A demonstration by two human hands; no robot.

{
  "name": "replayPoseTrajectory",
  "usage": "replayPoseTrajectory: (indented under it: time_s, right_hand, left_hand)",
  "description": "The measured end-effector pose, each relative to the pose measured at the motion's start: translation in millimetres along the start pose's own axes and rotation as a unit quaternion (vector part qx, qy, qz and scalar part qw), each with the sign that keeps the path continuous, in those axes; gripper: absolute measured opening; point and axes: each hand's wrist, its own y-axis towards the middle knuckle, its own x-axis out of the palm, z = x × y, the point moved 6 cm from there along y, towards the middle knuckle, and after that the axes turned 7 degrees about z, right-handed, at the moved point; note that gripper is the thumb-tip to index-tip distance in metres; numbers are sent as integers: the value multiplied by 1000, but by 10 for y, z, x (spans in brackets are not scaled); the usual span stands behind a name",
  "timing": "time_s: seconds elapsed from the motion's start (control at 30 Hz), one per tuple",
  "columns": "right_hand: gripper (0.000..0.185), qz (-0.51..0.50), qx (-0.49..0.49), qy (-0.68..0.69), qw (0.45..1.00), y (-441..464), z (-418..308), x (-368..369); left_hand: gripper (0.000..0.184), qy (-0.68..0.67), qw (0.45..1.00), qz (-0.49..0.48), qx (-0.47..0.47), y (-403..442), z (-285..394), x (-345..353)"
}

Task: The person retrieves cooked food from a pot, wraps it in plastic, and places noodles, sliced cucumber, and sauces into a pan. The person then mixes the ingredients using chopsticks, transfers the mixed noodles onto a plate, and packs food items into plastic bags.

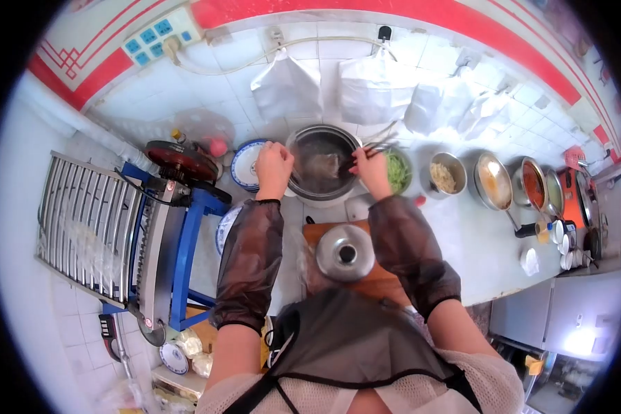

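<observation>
In front of me stands a round pot point(322, 201) with dark liquid inside. A pale brownish piece of food point(322, 167) shows in the liquid; its kind is unclear. My left hand point(274, 170) is at the pot's left rim, fingers pinched together, and what they hold, if anything, is hidden. At the opposite rim my right hand point(371, 172) is closed round dark chopsticks point(381, 141), whose ends stick out up and to the right. Nearer my body, a silver metal lid point(346, 252) with a dark round centre lies on an orange-brown board point(386, 279).
Left of the pot are blue-rimmed plates point(247, 165) and a blue-framed machine with metal rollers point(93, 228). To the right stand a bowl of shredded greens point(397, 171), a bowl of pale food point(447, 174) and pans point(493, 181). Plastic bags point(376, 90) hang on the tiled wall.
</observation>
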Motion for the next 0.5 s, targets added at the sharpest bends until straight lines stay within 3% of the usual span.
replayPoseTrajectory:
  time_s: [0.13,0.33,0.4,0.5]
  right_hand:
    - [26,-6,-3,167,986,-125,52,-92]
    - [24,-28,-20,227,973,-294,-96,12]
    - [23,-28,-28,212,977,-314,-133,61]
    - [23,-40,-43,222,973,-339,-215,153]
  left_hand:
    - [9,1,1000,-3,4,-67,15,50]
    - [10,-36,999,-13,-29,-137,92,67]
    - [11,-156,982,26,-101,-152,32,5]
    - [15,-101,995,16,-16,-148,168,-74]
